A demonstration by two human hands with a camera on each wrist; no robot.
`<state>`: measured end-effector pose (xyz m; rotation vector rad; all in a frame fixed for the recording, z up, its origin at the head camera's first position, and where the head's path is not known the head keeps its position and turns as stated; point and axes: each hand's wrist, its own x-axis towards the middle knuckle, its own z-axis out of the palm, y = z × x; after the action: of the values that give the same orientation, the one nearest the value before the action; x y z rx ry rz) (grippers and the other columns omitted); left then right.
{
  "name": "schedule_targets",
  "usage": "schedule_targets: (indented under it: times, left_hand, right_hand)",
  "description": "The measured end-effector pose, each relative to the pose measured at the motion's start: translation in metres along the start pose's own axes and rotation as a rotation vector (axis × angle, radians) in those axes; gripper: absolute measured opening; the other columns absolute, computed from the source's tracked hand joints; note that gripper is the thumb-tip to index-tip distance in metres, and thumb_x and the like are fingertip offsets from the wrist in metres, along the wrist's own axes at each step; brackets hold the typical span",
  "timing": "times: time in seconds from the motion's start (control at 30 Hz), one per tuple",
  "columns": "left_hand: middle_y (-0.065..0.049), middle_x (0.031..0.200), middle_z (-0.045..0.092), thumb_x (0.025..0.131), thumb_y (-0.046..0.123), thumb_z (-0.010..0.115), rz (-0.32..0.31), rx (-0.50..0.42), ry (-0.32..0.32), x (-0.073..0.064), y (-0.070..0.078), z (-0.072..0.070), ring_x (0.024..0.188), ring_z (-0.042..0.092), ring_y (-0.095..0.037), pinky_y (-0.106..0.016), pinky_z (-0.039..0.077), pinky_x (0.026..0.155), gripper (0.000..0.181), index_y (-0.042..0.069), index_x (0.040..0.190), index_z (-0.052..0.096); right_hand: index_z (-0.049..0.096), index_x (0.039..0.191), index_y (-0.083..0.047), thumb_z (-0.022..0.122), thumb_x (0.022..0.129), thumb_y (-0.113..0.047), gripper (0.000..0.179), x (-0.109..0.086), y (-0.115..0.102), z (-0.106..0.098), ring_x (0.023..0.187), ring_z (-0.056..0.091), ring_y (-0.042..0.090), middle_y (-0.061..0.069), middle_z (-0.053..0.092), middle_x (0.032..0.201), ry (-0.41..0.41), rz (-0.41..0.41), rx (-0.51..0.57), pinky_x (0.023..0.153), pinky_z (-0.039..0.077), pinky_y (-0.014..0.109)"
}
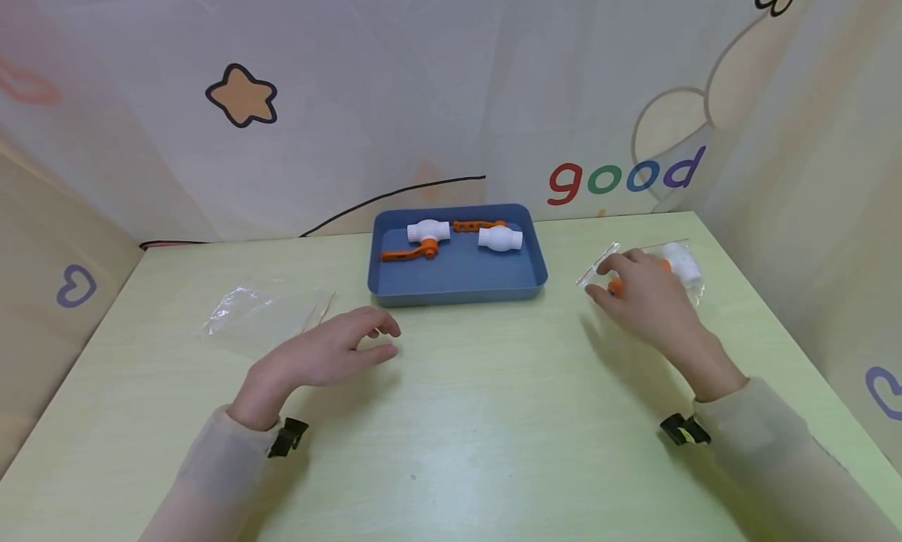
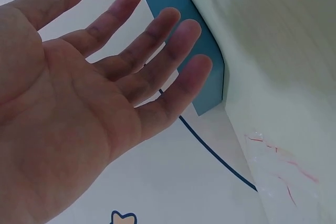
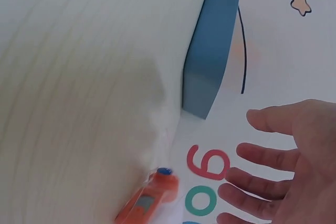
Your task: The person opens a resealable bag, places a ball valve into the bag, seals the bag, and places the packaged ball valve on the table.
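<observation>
Over the right side of the table, my right hand [image 1: 647, 295] hovers with thumb and fingers spread. Beneath it lies a clear plastic bag [image 1: 694, 290] with a white fitting [image 1: 682, 263] and an orange handle [image 3: 149, 198] inside; the hand hides part of it in the head view. In the right wrist view, the fingers are apart from the bag and hold nothing. My left hand [image 1: 334, 346] is held over the table left of centre, fingers loosely bent, its palm bare in the left wrist view. Near it lies another clear plastic bag [image 1: 264, 311], flat.
At the back centre stands a blue tray [image 1: 458, 298]. In it are a white valve [image 1: 428, 230] with an orange lever handle [image 1: 402, 254], a second white valve body [image 1: 500, 239] and another orange handle [image 1: 475, 225]. A printed curtain [image 1: 387, 95] hangs behind the table.
</observation>
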<state>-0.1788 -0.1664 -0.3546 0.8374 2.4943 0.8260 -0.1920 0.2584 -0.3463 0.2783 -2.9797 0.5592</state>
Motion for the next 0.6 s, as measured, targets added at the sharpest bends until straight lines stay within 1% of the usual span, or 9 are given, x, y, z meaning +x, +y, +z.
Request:
schedule_targets:
  times: [0.1,0.17,0.27,0.37,0.6]
  left_hand:
    - [-0.011,0.13,0.06,0.107,0.029,0.057,-0.006,0.004,0.005,-0.002,-0.001,-0.003,0.123,0.055,-0.036,-0.052,0.046,0.102,0.035,0.003,0.13,0.061]
    - [-0.011,0.131,0.06,0.107,0.031,0.057,-0.018,0.01,0.009,-0.003,-0.001,-0.005,0.124,0.055,-0.036,-0.052,0.046,0.102,0.036,0.004,0.131,0.061]
    - [-0.012,0.132,0.059,0.107,0.032,0.056,-0.04,0.021,0.023,-0.006,-0.002,-0.009,0.125,0.054,-0.036,-0.053,0.045,0.102,0.037,0.004,0.132,0.061]
    - [-0.014,0.134,0.058,0.107,0.032,0.055,-0.068,0.031,0.032,-0.009,-0.004,-0.012,0.125,0.053,-0.037,-0.053,0.044,0.102,0.039,0.004,0.134,0.061]
    - [-0.019,0.137,0.052,0.106,0.033,0.056,-0.147,0.036,0.047,-0.015,-0.012,-0.019,0.125,0.052,-0.038,-0.054,0.043,0.104,0.045,0.0,0.138,0.059]
  right_hand:
    - [0.07,0.114,0.001,0.072,0.096,-0.024,0.03,-0.003,-0.007,-0.001,0.1,0.062,0.04,0.025,0.065,0.119,-0.003,-0.034,0.023,0.083,0.053,0.053]
    - [0.07,0.114,0.0,0.071,0.097,-0.024,0.03,-0.004,-0.011,-0.001,0.097,0.063,0.037,0.023,0.067,0.118,-0.02,-0.042,0.037,0.081,0.053,0.051]
    - [0.07,0.117,0.001,0.07,0.098,-0.026,0.032,-0.006,-0.016,-0.001,0.101,0.063,0.038,0.022,0.068,0.117,-0.048,-0.051,0.041,0.085,0.053,0.053]
    - [0.07,0.117,0.0,0.07,0.098,-0.027,0.033,-0.007,-0.019,-0.001,0.104,0.064,0.038,0.02,0.069,0.115,-0.056,-0.068,0.029,0.087,0.051,0.054]
    - [0.069,0.118,0.0,0.07,0.098,-0.028,0.034,-0.01,-0.026,-0.002,0.107,0.063,0.038,0.019,0.069,0.116,-0.102,-0.057,0.074,0.089,0.053,0.054]
